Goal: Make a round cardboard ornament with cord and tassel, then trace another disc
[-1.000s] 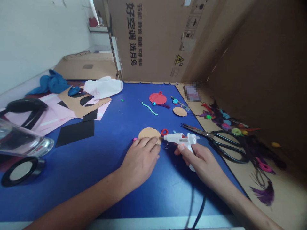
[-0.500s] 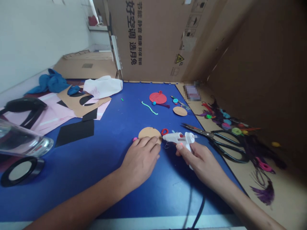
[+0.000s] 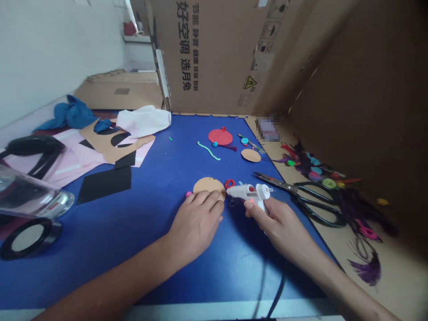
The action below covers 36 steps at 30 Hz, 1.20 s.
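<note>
So the flat round tan cardboard disc (image 3: 209,184) sits mid-frame on the blue tabletop (image 3: 133,249), left hand (image 3: 198,218) draped over its near edge, fingers together; can't tell if the thumb's pinching underneath. That's the nearer hand. The right hand (image 3: 279,220), well apart from it, is wrapped round the grip of a white plastic glue gun (image 3: 244,192), long axis running sideways, nozzle aimed left at the disc's right edge, touching or nearly. Small red ring (image 3: 229,183) just above the nozzle, black-handled metal scissors (image 3: 302,191) right of centre.
</note>
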Motion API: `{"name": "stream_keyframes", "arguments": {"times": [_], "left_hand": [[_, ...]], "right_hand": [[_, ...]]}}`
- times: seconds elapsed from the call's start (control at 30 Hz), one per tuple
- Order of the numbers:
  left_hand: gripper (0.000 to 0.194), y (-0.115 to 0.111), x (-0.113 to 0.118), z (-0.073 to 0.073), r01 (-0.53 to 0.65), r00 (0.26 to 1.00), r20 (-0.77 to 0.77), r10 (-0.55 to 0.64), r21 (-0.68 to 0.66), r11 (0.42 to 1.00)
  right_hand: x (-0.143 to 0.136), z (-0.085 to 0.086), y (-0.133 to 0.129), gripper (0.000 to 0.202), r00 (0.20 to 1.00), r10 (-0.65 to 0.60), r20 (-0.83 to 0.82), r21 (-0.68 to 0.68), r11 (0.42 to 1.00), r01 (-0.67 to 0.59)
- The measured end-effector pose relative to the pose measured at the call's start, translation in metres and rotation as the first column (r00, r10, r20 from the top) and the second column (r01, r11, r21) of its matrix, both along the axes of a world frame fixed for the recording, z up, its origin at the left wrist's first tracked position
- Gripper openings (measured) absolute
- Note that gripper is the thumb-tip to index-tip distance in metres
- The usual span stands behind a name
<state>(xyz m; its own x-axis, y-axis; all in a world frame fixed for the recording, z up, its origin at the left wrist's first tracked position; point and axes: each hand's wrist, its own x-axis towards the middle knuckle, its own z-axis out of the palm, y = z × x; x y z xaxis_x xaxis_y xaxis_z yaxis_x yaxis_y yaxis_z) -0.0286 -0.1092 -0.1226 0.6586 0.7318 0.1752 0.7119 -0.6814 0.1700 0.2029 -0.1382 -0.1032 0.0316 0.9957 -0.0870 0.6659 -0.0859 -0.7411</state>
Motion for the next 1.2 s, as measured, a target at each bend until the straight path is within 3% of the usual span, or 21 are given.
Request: {"name": "stream_keyframes", "arguments": {"times": [1.2], "left_hand": [[0.033, -0.0001, -0.0001, -0.0014, -0.001, 1.000, 0.001, 0.001, 0.020, 1.000]], "right_hand": [[-0.0030, 0.0008, 0.0004, 0.060, 0.999, -0.019, 0.032, 0.022, 1.000, 0.018]]}}
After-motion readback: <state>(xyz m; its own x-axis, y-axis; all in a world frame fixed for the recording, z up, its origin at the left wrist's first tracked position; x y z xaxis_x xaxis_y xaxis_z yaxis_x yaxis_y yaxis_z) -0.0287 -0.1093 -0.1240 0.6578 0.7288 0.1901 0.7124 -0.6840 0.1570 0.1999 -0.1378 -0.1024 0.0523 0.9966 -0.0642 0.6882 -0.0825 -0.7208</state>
